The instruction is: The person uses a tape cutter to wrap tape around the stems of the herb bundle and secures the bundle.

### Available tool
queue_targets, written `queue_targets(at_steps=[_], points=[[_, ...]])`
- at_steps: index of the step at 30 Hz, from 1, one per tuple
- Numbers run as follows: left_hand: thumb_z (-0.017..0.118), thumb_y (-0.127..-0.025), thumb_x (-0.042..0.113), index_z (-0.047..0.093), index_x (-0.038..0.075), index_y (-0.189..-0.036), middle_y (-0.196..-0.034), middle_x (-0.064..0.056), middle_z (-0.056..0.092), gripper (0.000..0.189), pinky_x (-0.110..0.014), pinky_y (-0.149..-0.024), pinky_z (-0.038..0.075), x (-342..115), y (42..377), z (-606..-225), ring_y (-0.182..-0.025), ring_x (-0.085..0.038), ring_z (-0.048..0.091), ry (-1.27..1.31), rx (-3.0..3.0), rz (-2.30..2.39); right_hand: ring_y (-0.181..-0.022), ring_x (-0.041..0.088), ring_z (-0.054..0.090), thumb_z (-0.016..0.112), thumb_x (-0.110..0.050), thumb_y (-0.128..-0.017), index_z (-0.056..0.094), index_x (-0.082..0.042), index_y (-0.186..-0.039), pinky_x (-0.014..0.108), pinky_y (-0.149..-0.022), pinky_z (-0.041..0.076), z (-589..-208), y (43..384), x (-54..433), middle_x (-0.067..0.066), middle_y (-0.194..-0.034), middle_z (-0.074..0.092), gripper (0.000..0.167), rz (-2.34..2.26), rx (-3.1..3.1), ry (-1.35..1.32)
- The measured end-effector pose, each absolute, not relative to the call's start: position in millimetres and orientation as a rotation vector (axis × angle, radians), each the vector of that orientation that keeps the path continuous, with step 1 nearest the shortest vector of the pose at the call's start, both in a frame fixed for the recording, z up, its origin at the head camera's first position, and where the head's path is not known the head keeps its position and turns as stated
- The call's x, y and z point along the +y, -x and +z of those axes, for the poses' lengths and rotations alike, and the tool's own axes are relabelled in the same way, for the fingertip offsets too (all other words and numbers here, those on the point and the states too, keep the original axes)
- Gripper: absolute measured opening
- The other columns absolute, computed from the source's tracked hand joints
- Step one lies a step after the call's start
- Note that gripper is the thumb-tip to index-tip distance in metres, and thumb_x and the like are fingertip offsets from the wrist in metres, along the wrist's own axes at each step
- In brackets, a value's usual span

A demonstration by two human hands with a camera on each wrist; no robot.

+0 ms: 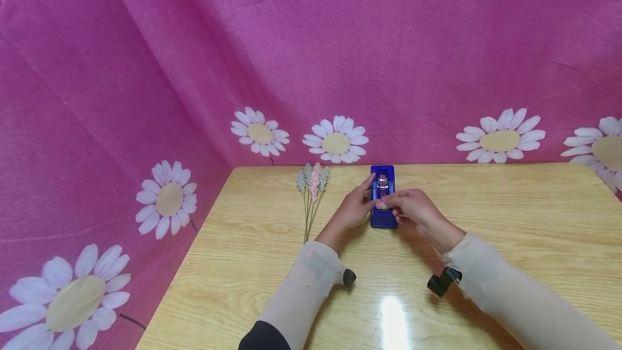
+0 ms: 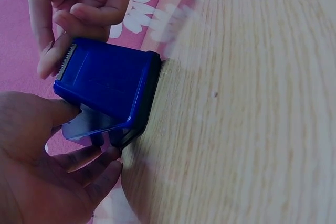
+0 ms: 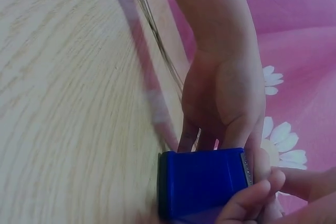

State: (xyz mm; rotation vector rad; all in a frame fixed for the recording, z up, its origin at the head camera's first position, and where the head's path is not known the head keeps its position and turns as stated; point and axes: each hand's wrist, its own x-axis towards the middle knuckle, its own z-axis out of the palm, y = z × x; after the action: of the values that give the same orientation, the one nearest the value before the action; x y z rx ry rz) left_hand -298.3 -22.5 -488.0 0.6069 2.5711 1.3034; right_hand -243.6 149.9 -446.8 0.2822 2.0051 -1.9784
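A blue tape dispenser (image 1: 384, 221) stands on the wooden table, its long side pointing away from me. A small roll (image 1: 383, 181) sits in its far part. My left hand (image 1: 351, 210) holds the dispenser along its left side, thumb near the cutting end and the other fingers low along the side. At the toothed metal blade (image 2: 66, 61), my right hand (image 1: 419, 209) has thumb and forefinger pinched together on the tape's end, which is mostly hidden by the fingers. The left thumb lies close to these fingertips.
Left of the dispenser lies a bunch of artificial flower stems (image 1: 313, 182), pink and grey-green. A pink cloth (image 1: 413, 58) with white daisies hangs behind and to the left of the table (image 1: 510, 220). Dark wrist cameras (image 1: 440, 283) sit at both cuffs.
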Motion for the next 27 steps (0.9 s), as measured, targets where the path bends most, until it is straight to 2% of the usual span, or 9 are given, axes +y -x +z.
queue_targets(at_steps=[8, 13, 18, 27], points=[[0.058, -0.106, 0.014, 0.024, 0.032, -0.165, -0.148, -0.016, 0.057, 0.071, -0.035, -0.109, 0.046, -23, 299, -488, -0.126, -0.025, 0.062, -0.581, 2.567, 1.302, -0.063, 0.002, 0.055, 0.064, -0.014, -0.102, 0.063, 0.011, -0.126, 0.022, -0.057, 0.049, -446, 236, 149, -0.006, -0.085, 0.077, 0.035, -1.989, 2.009, -0.207], [0.059, -0.105, 0.016, 0.023, 0.033, -0.165, -0.147, -0.016, 0.058, 0.072, -0.035, -0.111, 0.044, -23, 298, -488, -0.128, -0.025, 0.061, -0.578, 2.568, 1.311, -0.064, 0.003, 0.056, 0.064, -0.015, -0.102, 0.062, 0.011, -0.128, 0.022, -0.057, 0.049, -447, 232, 149, -0.004, -0.085, 0.076, 0.037, -1.969, 2.053, -0.22], [0.06, -0.105, 0.016, 0.023, 0.031, -0.165, -0.147, -0.016, 0.058, 0.072, -0.036, -0.113, 0.043, -23, 298, -488, -0.132, -0.024, 0.059, -0.586, 2.567, 1.312, -0.068, 0.004, 0.055, 0.063, -0.019, -0.103, 0.062, 0.009, -0.13, 0.024, -0.062, 0.051, -449, 229, 151, -0.002, -0.093, 0.078, 0.038, -1.925, 2.094, -0.225], [0.059, -0.106, 0.018, 0.022, 0.032, -0.165, -0.15, -0.015, 0.055, 0.071, -0.037, -0.113, 0.042, -23, 297, -487, -0.135, -0.025, 0.057, -0.58, 2.567, 1.302, -0.069, 0.004, 0.056, 0.061, -0.021, -0.105, 0.062, 0.008, -0.13, 0.023, -0.062, 0.051, -453, 225, 154, 0.0, -0.1, 0.079, 0.038, -1.911, 2.122, -0.194]])
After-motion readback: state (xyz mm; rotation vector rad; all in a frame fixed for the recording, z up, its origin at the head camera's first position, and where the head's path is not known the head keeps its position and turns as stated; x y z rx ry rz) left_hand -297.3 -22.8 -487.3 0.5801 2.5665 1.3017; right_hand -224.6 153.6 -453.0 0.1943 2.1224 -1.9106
